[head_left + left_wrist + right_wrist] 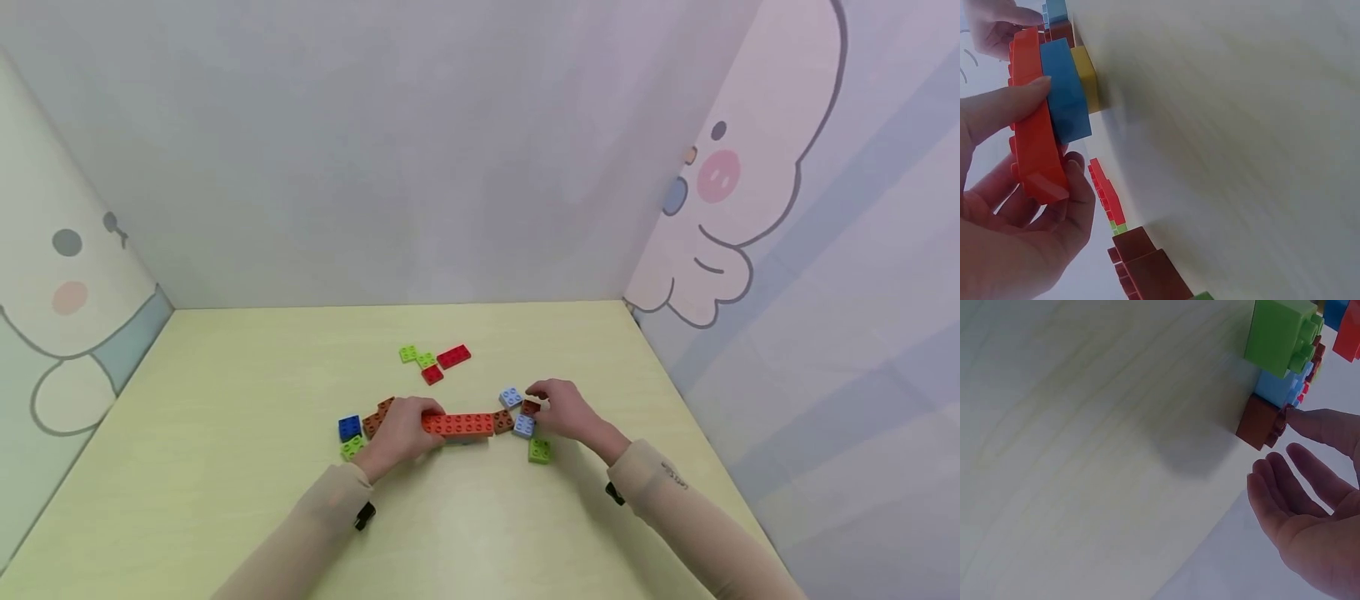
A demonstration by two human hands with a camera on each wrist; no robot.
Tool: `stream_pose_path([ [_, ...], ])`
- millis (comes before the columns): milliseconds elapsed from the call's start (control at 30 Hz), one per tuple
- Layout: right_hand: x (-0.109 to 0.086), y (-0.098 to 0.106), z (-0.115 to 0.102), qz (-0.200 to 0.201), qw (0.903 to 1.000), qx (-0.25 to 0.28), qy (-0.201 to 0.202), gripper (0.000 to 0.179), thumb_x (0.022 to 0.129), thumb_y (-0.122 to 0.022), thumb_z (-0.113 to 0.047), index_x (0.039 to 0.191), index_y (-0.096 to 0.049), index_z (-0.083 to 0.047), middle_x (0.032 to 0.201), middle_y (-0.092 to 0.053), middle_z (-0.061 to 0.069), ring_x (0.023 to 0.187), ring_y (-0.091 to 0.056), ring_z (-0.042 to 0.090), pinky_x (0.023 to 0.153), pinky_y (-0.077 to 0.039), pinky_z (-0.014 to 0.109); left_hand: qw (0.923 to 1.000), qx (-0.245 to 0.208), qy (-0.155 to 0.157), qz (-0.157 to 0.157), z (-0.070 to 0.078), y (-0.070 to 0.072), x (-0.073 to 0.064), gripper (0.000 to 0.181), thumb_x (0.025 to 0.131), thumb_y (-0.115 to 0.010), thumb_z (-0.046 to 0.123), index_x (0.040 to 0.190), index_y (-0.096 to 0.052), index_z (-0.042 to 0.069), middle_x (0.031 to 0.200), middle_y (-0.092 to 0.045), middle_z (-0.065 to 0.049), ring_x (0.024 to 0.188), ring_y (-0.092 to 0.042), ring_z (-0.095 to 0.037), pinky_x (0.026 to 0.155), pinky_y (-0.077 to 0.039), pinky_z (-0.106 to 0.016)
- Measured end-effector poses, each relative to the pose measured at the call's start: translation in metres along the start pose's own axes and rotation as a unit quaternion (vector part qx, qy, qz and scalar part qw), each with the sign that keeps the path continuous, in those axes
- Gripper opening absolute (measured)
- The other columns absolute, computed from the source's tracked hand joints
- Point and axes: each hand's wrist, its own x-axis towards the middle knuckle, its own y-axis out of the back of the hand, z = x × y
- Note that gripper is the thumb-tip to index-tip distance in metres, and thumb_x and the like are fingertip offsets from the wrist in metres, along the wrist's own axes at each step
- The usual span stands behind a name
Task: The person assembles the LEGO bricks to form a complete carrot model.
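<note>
Head view: your left hand (401,432) grips the red bar (467,426); your right hand (567,410), loosely spread, is at a brown brick (531,407) right of the bar. You appear to be at the picking step; the next move calls for a squared pinch. Firm contact is unclear; your left hand hides the bar's left end.

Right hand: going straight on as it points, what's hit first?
Likely the brown brick, just ahead of the right hand; the gap looks tiny, and depth leaves it unclear whether they already touch.
</note>
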Motion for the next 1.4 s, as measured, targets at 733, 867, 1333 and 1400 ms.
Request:
stream_pose_path([
  [733, 0.005, 0.003, 0.0, -0.006, 0.9997, 0.017, 0.015, 0.036, 0.075, -0.075, 0.003, 0.11, -0.069, -0.001, 0.093, -0.064, 0.001, 0.082, -0.057, 0.016, 0.075, -0.049, 0.037, 0.9999, -0.001, 0.011, -0.008, 0.001, 0.0, -0.001, 0.03, 0.074, -0.082, 0.018, 0.101, -0.072, 0.013, 0.095, -0.065, 0.006, 0.088, -0.054, -0.015, 0.085, -0.043, -0.04],
  [867, 0.004, 0.008, -0.01, 0.002, 0.9984, 0.04, 0.041, 0.036, 0.076, -0.074, 0.002, 0.112, -0.068, -0.001, 0.101, -0.066, 0.003, 0.091, -0.061, 0.017, 0.08, -0.05, 0.037, 0.9999, -0.003, 0.011, -0.011, 0.0, 0.0, -0.001, 0.029, 0.074, -0.082, 0.017, 0.101, -0.072, 0.013, 0.095, -0.065, 0.006, 0.087, -0.054, -0.014, 0.084, -0.044, -0.04],
  [1333, 0.0, 0.008, -0.039, -0.02, 0.9911, 0.094, 0.093, 0.036, 0.077, -0.072, 0.003, 0.113, -0.066, 0.002, 0.102, -0.065, 0.002, 0.093, -0.062, 0.019, 0.082, -0.05, 0.04, 0.9999, 0.003, 0.01, -0.009, 0.001, 0.002, 0.0, 0.029, 0.074, -0.082, 0.018, 0.101, -0.072, 0.014, 0.094, -0.064, 0.007, 0.088, -0.054, -0.014, 0.084, -0.043, -0.04],
  [1400, -0.002, 0.006, -0.041, -0.027, 0.9898, 0.1, 0.097, 0.036, 0.078, -0.07, 0.004, 0.113, -0.066, 0.003, 0.103, -0.065, 0.003, 0.093, -0.062, 0.019, 0.082, -0.05, 0.042, 0.9999, 0.0, 0.012, -0.009, 0.001, 0.002, -0.001, 0.029, 0.074, -0.082, 0.018, 0.101, -0.072, 0.014, 0.095, -0.065, 0.006, 0.089, -0.054, -0.015, 0.084, -0.043, -0.04],
])
